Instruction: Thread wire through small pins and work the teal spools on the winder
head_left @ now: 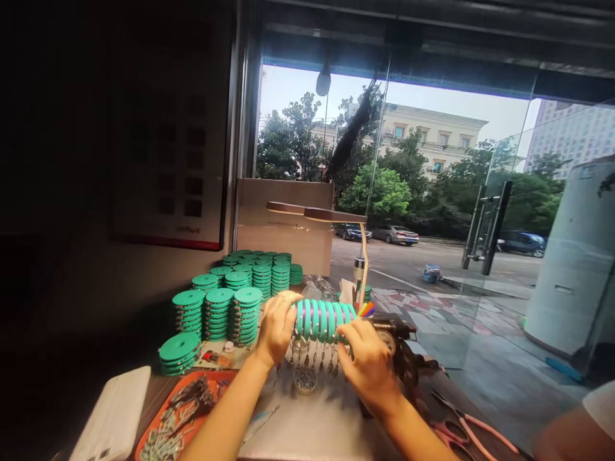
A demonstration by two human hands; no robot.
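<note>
Between my two hands is a row of green line spools, held on edge side by side above the table, with purple showing between the discs. My left hand curls around the left end. At the other end, the fingers of my right hand press against the front lower edge. Small metal fittings dangle beneath the row, too fine to name surely. A small round tub of metal bits stands under them. Stacks of similar spools fill the table's left back.
An orange tray of metal pieces lies front left beside a white flat object. On the right are a dark machine, scissors and pink-handled pliers. A lamp rises behind. Someone's arm shows lower right.
</note>
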